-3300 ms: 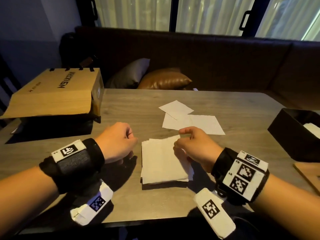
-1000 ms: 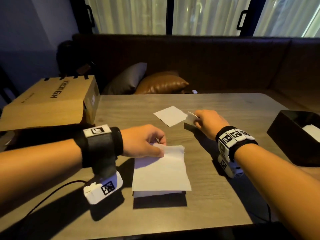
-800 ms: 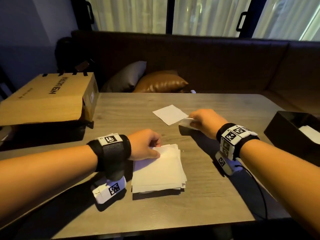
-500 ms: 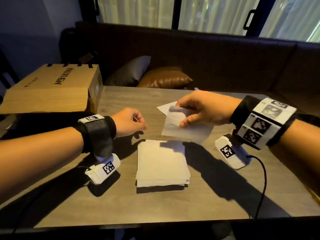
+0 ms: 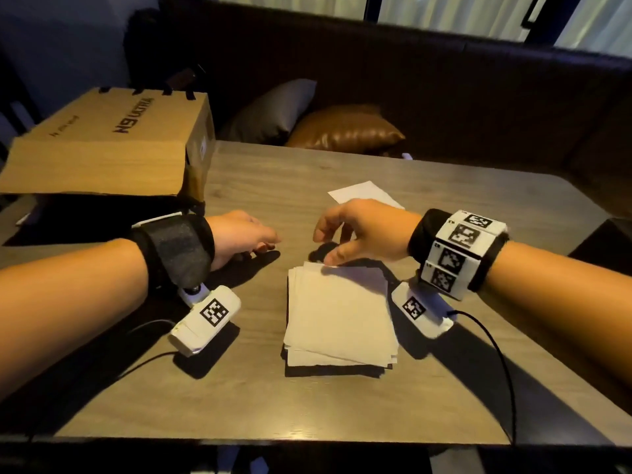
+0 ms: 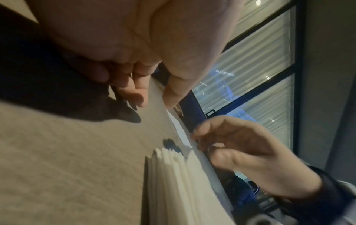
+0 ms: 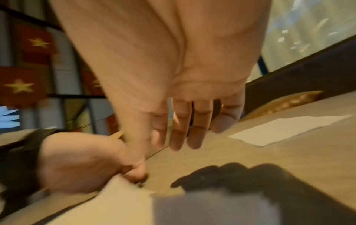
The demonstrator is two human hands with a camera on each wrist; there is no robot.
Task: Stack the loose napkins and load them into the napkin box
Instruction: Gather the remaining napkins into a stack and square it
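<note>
Lying nearest on the table, one stack of napkins sits slightly fanned, its sheets too many and too thin to count. Two hands work at its far end. The right hand hovers over the stack's far edge with its fingers spread and relaxed, released, holding nothing; only the thumb tip seems to graze the top sheet. The left hand rests on the table just beside the stack's far left corner, its fingers loosely curled and gripping nothing, well short of the paper. Each wrist wears one black band with printed markers and one white camera block trailing a cable. Beyond the right hand's fingertips, one single loose napkin lies flat on the wood, apart from the stack. Farther left of the left hand's knuckles, one brown paper bag lies on its side. Behind the table, two cushions, one grey and one brown, lean on the bench.
</note>
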